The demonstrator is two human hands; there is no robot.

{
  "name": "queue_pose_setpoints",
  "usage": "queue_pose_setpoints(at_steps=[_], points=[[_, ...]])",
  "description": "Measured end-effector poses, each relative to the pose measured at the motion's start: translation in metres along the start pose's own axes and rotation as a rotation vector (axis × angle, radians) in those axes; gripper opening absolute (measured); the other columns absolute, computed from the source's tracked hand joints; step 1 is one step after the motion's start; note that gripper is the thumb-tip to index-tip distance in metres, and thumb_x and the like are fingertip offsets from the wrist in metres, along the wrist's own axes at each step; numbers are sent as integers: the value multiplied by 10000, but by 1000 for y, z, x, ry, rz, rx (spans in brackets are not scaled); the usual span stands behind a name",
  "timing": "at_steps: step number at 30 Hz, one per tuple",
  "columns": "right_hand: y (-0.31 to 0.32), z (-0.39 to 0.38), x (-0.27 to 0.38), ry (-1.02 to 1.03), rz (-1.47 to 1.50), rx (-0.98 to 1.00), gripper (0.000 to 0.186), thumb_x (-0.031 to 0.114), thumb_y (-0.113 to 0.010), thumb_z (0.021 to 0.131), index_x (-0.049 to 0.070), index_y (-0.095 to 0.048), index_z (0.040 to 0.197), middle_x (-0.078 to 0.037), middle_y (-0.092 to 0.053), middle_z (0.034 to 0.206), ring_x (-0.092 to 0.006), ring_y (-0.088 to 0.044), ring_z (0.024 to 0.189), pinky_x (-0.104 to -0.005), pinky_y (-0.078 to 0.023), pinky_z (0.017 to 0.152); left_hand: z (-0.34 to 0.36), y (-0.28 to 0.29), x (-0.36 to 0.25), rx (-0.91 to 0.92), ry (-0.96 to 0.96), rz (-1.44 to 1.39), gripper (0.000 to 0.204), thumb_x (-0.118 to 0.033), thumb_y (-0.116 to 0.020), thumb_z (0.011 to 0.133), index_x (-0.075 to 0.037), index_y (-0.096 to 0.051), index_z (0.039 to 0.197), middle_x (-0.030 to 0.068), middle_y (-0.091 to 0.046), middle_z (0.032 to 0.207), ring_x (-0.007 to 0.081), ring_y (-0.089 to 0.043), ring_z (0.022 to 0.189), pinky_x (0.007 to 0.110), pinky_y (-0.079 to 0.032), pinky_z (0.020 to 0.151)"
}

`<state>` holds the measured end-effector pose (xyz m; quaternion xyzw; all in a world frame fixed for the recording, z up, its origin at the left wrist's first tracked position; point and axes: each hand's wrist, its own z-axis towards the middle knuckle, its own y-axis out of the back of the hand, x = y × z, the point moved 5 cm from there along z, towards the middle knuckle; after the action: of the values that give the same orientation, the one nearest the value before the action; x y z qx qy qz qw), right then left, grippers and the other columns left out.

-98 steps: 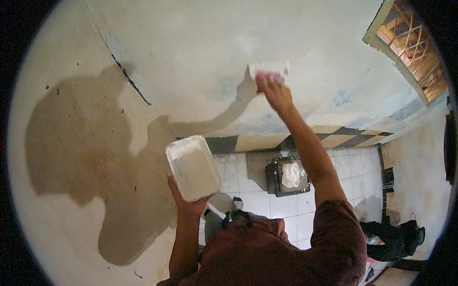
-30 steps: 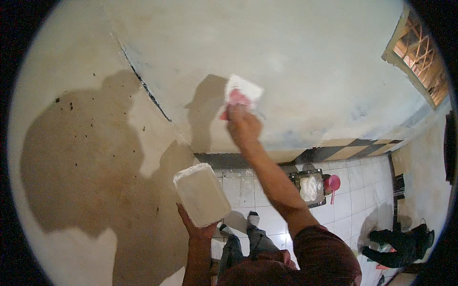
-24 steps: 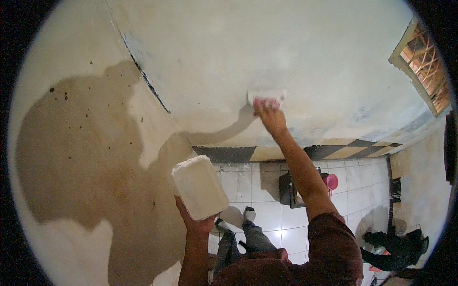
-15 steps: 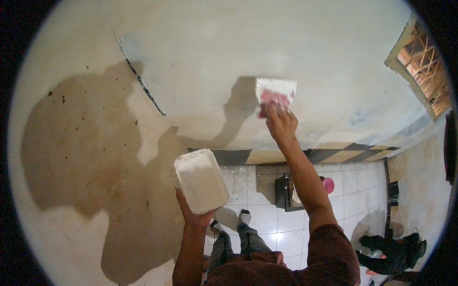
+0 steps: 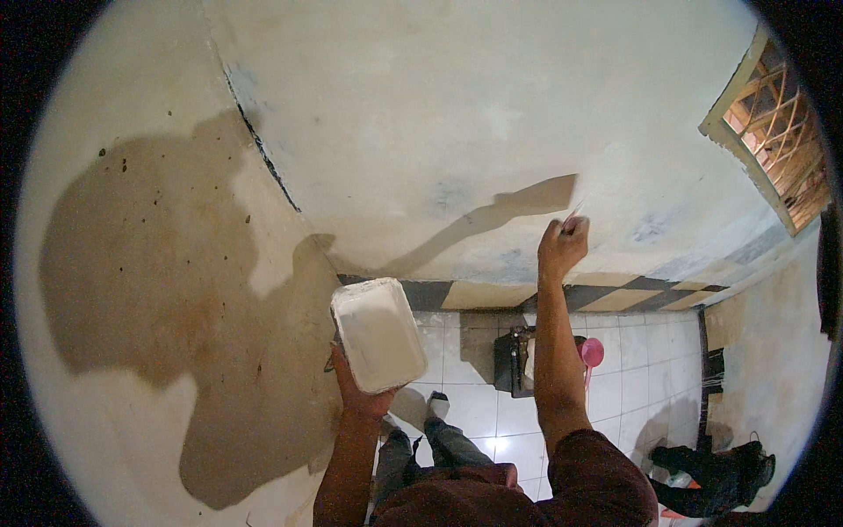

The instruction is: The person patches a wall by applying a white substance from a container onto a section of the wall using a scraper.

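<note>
Scraper and rectangular tray, one to each hand.
Right hand's fingers clench the scraper, blade edge-on beyond them by the pale wall, contact unclear; left hand's fingers grasp the tray's near end, whitish paste beyond them.

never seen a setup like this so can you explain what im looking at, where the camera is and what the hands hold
There is no machine here: a person works bare-handed. The view comes from the left of two fisheye cameras worn on the head, so straight edges bend. The left hand holds a shallow whitish tray. The right hand, near the wall, grips a thin tool seen almost edge-on, so its shape is unclear. On the white tiled floor is a dark container, partly hidden by the right forearm; a pink dipper shows beside it.
</note>
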<state>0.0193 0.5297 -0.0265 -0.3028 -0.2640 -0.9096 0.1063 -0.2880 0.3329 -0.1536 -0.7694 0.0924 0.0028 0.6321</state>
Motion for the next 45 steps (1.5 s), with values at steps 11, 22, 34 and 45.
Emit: queue_pose_setpoints(at_steps=[11,22,34,45], points=[[-148,-151,220,549,303,708,321,76,-585,763,69,-505,1075,-163,-634,904,-374,-634,801,-478,-516,681,0,9,15,-84,-28,88,751,-727,-376,836,-212,-394,1382,90,-494,1334,338,-516,1183,593,-449,920],[46,-80,92,-498,1131,949,184,-8,-578,805,-2,-598,988,-75,-621,868,-145,-609,768,-304,-538,686,14,-21,59,108,115,-1,702,-682,-366,875,-227,-354,1410,86,-433,1389,327,-456,1243,584,-387,993],[79,-107,38,-388,740,1023,206,48,-575,803,-29,-620,989,-91,-653,887,-146,-610,751,-294,-506,640,38,-71,108,299,274,-93,647,-553,-330,939,-105,-363,1405,154,-435,1380,371,-458,1237,594,-362,1021],[101,-72,57,-163,475,805,171,107,-598,821,-49,-649,867,-96,-653,695,-120,-581,623,-299,-477,579,36,-65,116,199,366,-135,585,-483,-335,953,-114,-354,1407,154,-437,1377,394,-471,1230,619,-400,980]])
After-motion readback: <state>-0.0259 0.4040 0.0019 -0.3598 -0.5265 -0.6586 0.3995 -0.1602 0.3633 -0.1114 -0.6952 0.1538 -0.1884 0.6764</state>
